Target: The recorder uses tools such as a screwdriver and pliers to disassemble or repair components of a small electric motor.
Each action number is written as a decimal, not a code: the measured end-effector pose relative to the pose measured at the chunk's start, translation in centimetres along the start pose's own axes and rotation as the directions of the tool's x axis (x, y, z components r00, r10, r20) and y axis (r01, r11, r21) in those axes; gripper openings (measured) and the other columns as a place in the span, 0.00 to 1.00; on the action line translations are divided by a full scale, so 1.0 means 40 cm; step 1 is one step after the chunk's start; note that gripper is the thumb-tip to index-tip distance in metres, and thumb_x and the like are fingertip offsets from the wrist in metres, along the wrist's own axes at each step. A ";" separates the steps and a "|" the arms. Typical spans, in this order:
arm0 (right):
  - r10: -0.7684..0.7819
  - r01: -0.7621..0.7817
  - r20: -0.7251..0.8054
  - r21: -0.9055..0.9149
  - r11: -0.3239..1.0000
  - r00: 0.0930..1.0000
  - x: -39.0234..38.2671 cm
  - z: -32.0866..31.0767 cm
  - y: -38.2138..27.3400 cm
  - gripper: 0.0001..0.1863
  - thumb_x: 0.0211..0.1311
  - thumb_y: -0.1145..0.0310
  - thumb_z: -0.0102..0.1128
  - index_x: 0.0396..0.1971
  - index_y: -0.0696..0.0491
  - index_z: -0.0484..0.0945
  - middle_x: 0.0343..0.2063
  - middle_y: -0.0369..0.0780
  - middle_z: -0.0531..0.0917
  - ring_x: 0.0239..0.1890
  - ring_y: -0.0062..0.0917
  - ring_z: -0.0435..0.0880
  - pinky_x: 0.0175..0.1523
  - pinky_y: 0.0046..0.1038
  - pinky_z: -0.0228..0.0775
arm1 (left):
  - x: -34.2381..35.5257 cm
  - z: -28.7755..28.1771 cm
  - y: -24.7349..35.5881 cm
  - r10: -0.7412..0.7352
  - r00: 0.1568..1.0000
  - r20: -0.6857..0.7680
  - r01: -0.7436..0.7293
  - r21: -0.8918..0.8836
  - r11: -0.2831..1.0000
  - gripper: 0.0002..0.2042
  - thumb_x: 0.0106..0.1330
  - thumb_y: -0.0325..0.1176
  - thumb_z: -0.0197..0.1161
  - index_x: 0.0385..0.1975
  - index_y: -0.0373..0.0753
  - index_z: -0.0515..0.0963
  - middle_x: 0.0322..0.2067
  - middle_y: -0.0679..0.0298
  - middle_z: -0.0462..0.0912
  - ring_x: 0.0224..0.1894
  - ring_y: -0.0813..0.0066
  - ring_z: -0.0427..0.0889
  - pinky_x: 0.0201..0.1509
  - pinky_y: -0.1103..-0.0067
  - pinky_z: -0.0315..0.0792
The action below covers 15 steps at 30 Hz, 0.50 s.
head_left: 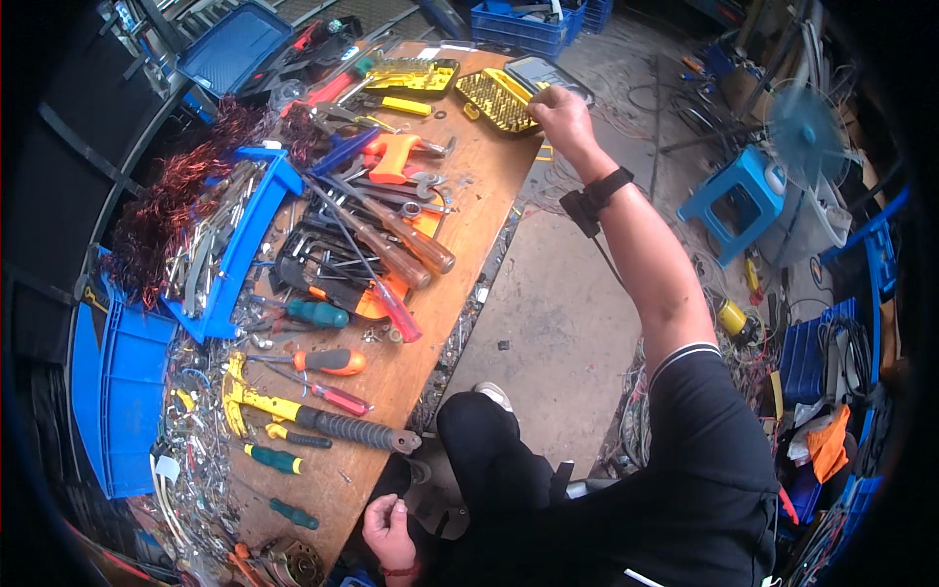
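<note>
My right hand (562, 115) is stretched far forward, its fingers pinched together over the right edge of a yellow bit case (497, 101) filled with rows of small dark bits. Whatever those fingers hold, if anything, is hidden. My left hand (389, 536) rests low beside the near edge of the wooden bench (460, 245), fingers curled; I cannot make out anything in them. Nearest to it on the bench are a small green screwdriver (293, 514) and a yellow claw hammer (323, 419) with a grey ribbed grip. Behind the bit case lies a grey lid or tray (548, 73).
Screwdrivers, pliers and hex keys crowd the bench around an orange-handled tool (394, 157). A blue bin (230, 264) of metal pieces and tangled copper wire (176, 210) stand left. On the right are a blue stool (738, 201), a fan (807, 132) and loose cables on the floor.
</note>
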State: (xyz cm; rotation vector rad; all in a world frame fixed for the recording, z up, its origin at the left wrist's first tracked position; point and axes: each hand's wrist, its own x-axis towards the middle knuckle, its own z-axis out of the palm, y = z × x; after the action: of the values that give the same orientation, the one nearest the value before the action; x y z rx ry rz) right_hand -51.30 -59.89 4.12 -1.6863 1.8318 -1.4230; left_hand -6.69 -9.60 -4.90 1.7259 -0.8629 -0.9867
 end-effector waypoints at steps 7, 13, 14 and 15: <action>-0.180 0.181 0.019 -0.159 0.971 0.983 -0.004 0.033 -0.033 0.11 0.53 0.62 0.66 0.34 0.51 0.87 0.33 0.47 0.85 0.40 0.39 0.84 0.49 0.37 0.75 | 0.000 0.004 0.012 -0.004 1.000 -0.005 0.004 0.002 1.000 0.08 0.65 0.22 0.65 0.42 0.32 0.79 0.34 0.67 0.82 0.35 0.82 0.78 0.42 0.83 0.74; -0.210 0.248 0.150 -0.322 0.914 0.966 0.001 0.052 -0.046 0.11 0.52 0.62 0.66 0.34 0.48 0.88 0.34 0.45 0.83 0.42 0.40 0.82 0.49 0.40 0.73 | -0.001 0.007 0.018 0.015 1.000 -0.018 -0.015 0.017 1.000 0.08 0.64 0.22 0.65 0.42 0.31 0.79 0.34 0.67 0.82 0.35 0.82 0.78 0.42 0.83 0.74; -0.235 0.272 0.147 -0.334 0.902 0.961 0.002 0.057 -0.041 0.11 0.53 0.61 0.66 0.33 0.50 0.87 0.34 0.45 0.82 0.42 0.40 0.81 0.49 0.40 0.73 | -0.002 0.008 0.019 0.007 1.000 -0.020 -0.007 0.014 1.000 0.08 0.64 0.21 0.65 0.42 0.31 0.79 0.34 0.67 0.81 0.35 0.82 0.78 0.41 0.83 0.74; -0.261 0.295 0.144 -0.347 0.890 0.955 0.002 0.058 -0.040 0.11 0.54 0.60 0.66 0.33 0.51 0.87 0.34 0.45 0.82 0.42 0.40 0.81 0.48 0.39 0.72 | -0.004 0.008 0.019 -0.001 1.000 -0.021 0.002 0.011 1.000 0.08 0.64 0.21 0.64 0.42 0.31 0.79 0.34 0.67 0.81 0.34 0.82 0.78 0.41 0.83 0.74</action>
State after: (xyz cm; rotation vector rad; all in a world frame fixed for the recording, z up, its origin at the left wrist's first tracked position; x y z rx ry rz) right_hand -48.64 -60.79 4.28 -2.2368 1.9548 -1.1178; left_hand -7.13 -9.83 -4.24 1.7435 -0.8546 -0.9645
